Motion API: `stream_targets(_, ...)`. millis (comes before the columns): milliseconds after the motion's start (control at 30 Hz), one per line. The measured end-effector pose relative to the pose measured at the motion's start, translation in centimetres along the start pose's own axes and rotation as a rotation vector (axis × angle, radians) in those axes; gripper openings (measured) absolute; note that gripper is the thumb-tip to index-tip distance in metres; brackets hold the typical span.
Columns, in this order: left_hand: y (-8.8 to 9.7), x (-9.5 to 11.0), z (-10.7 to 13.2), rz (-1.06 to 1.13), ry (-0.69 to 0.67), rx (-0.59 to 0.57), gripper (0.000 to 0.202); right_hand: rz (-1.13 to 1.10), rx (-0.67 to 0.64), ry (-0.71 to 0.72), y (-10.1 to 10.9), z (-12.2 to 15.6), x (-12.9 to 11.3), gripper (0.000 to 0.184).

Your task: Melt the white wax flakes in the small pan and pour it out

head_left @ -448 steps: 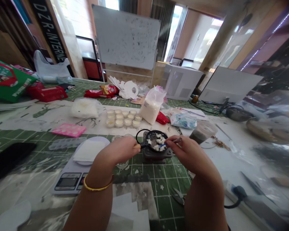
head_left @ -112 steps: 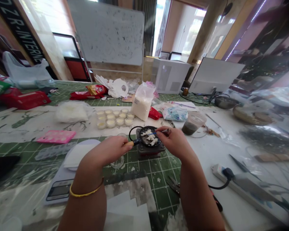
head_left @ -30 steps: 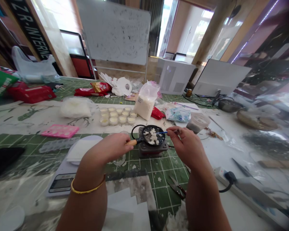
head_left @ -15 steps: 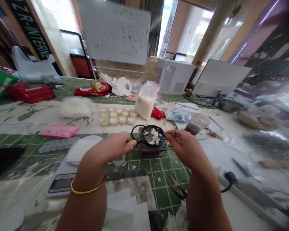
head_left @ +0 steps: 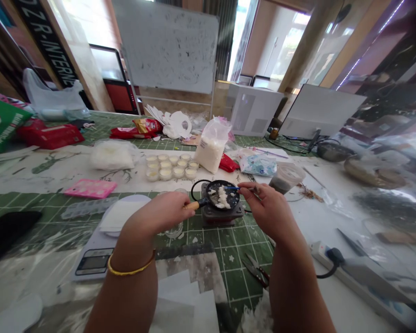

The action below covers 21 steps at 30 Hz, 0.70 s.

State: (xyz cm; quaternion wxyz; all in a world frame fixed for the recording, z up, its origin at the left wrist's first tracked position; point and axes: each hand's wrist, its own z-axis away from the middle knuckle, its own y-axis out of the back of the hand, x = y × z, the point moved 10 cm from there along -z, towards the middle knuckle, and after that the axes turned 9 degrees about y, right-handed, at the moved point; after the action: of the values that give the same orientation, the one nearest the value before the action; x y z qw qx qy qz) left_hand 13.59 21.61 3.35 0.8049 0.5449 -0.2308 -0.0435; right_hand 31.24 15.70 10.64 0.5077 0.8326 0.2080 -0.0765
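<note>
Well, two bare hands in view, a left hand (head_left: 159, 212) and a right hand (head_left: 263, 208), both out over the table, with one small black pan (head_left: 220, 194) between them. Left hand curled around the pan's wooden handle (head_left: 192, 205), fingers and thumb closed on it. Right hand pinching one thin blue-shafted tool (head_left: 233, 188) between thumb and fingertips, its far end over the pan. Inside the pan, one heap of white chunks (head_left: 222, 198) and a few loose bits near the rim. Pan's long axis nearly level, handle pointing left toward the left hand, body sitting on one small hot plate (head_left: 222, 218), one black wire (head_left: 194, 184) looping just behind it.

Just ahead of the hands, about twelve small clear cups (head_left: 169, 167) in rows, each holding a pale yellow filling, and beyond them one plastic bag of white granules (head_left: 211, 151). Ahead of the right hand, one plastic tub (head_left: 286, 178) with dark contents. Ahead of the left hand, one pink silicone mold (head_left: 90, 188). Below the left hand, one small glass cup (head_left: 175, 230), and farther left one digital kitchen scale (head_left: 93, 261) under white paper (head_left: 118, 219). Below the right hand, one pair of scissors (head_left: 255, 270); farther right, one power strip (head_left: 321, 252). One gold bangle (head_left: 130, 269) around the left wrist.
</note>
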Motion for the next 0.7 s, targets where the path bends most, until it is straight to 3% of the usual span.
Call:
stream_targets(133,0.1,-0.1,0.0,0.016,-0.002,0.009,0.037,-0.030,-0.070,0.013,-1.2,-0.2,-0.3,0.026)
stream_targets(267,0.0,0.1,-0.1,0.019,-0.006,0.002,0.036,-0.121,-0.019,0.006,-1.2,-0.3,-0.7,0.026)
stream_targets(367,0.0,0.1,-0.2,0.006,0.016,0.002,0.035,-0.115,-0.064,0.027,-1.9,-0.3,-1.1,0.026)
stream_targets(567,-0.3,0.5,-0.3,-0.013,0.004,-0.029,0.032,0.018,0.046,-0.028,-0.2,-0.2,0.4,0.026)
stream_targets(700,-0.1,0.5,-0.3,-0.021,0.002,-0.023,0.033,-0.051,-0.051,-0.030,-1.0,-0.2,1.0,0.025)
